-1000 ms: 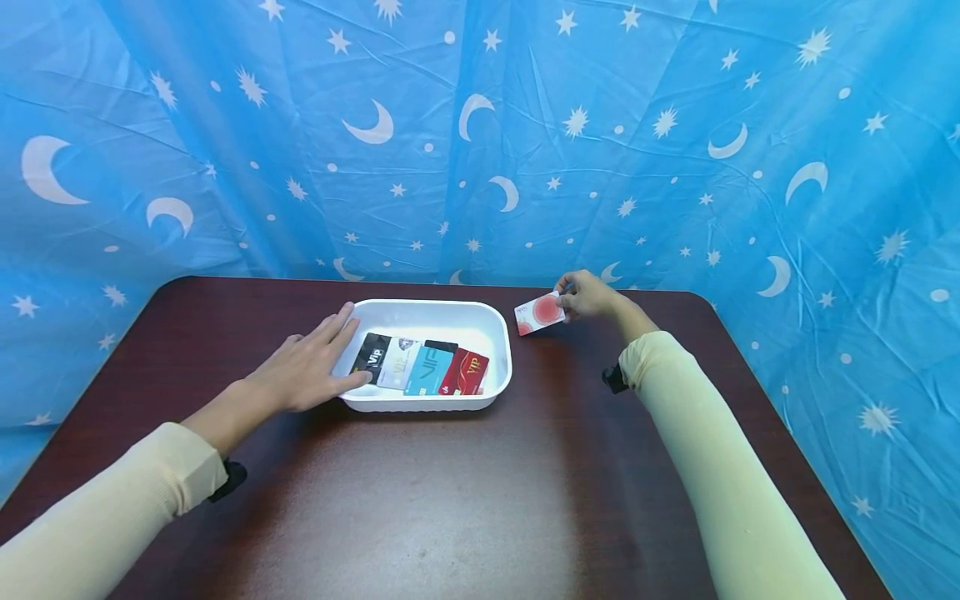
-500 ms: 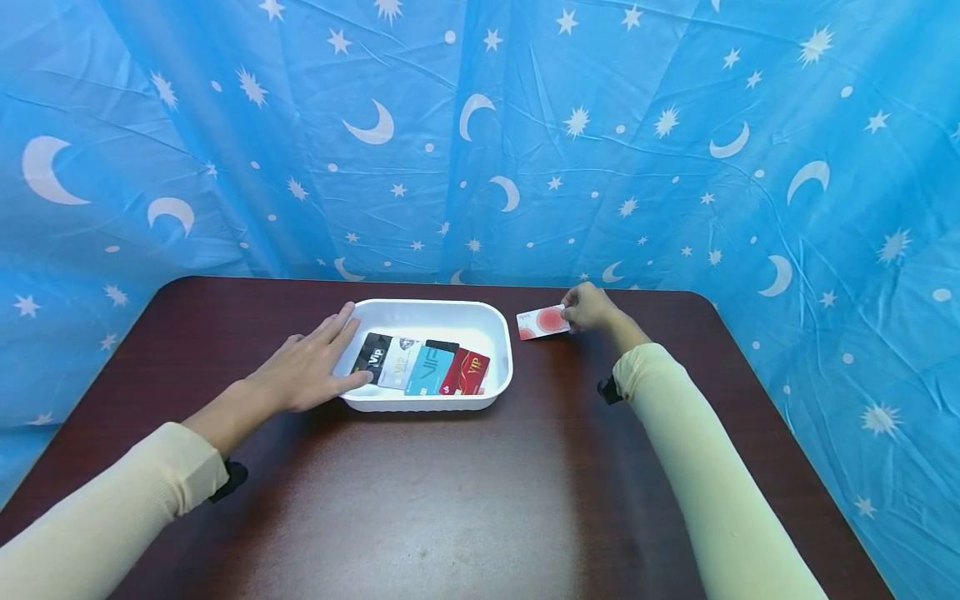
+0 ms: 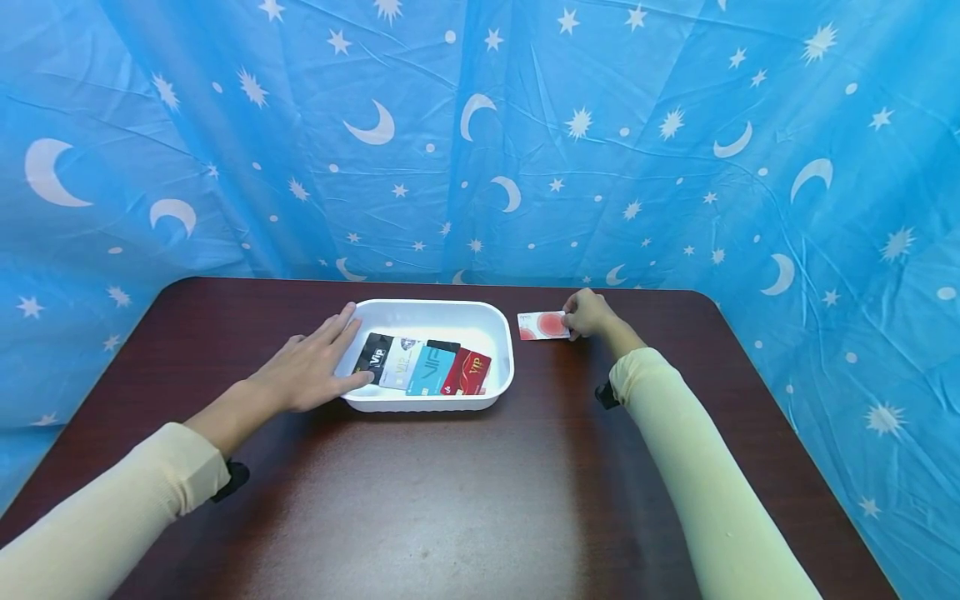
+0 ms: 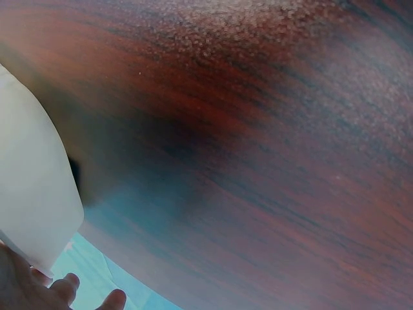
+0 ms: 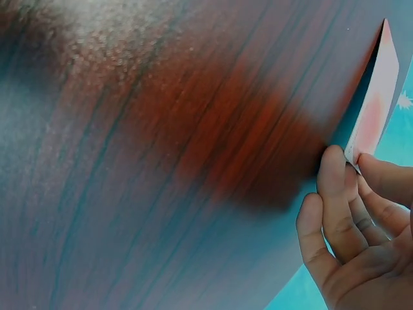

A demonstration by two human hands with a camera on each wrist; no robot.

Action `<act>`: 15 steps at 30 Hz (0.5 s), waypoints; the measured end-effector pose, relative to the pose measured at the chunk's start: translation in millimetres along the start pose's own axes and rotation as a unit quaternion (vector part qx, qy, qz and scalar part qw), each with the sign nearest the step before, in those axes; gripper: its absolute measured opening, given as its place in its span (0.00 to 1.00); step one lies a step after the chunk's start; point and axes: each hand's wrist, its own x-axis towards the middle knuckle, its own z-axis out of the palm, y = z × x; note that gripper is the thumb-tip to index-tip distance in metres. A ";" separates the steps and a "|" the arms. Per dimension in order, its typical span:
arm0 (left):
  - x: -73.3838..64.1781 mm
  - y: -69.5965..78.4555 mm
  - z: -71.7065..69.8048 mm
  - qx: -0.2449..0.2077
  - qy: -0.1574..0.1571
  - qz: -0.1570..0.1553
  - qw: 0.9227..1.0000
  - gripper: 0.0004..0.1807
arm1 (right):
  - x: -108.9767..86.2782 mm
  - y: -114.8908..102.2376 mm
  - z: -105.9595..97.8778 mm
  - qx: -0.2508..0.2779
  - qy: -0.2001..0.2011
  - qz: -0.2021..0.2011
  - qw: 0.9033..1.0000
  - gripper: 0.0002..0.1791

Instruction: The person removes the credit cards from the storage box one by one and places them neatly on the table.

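Observation:
A white plastic tray [image 3: 435,403] sits on the table in the head view. Its left rim lies under my left hand [image 3: 303,371], whose fingers are spread straight. In the tray several cards overlap in a row: a black VIP card [image 3: 374,357], a white card [image 3: 400,363], a light-blue card [image 3: 431,371] and a red VIP card [image 3: 467,372]. To the right of the tray, my right hand [image 3: 591,314] pinches one end of a white card with red circles [image 3: 543,325]. Between thumb and fingertips, that card [image 5: 372,106] stands tilted close to the tabletop in the right wrist view.
The dark wooden table [image 3: 450,500] has rounded far corners. Behind it and along the right side hangs a blue curtain [image 3: 480,167] with moons and stars. In the left wrist view, the tray's outer wall [image 4: 32,155] shows at the left edge.
My right hand has come down and slightly nearer with the card, and the card has turned from slanted to nearly level with the table's far edge. The left hand and tray stay still.

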 end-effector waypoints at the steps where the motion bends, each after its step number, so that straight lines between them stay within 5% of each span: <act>1: 0.0 -0.1 -0.1 0.000 0.000 0.000 1.000 0.51 | 0.6 0.6 0.3 -0.002 -0.001 0.001 1.000 0.09; 15: 2.9 0.9 0.6 -0.004 0.000 -0.003 1.000 0.51 | 5.3 3.0 -2.6 -0.010 -0.002 0.005 1.000 0.08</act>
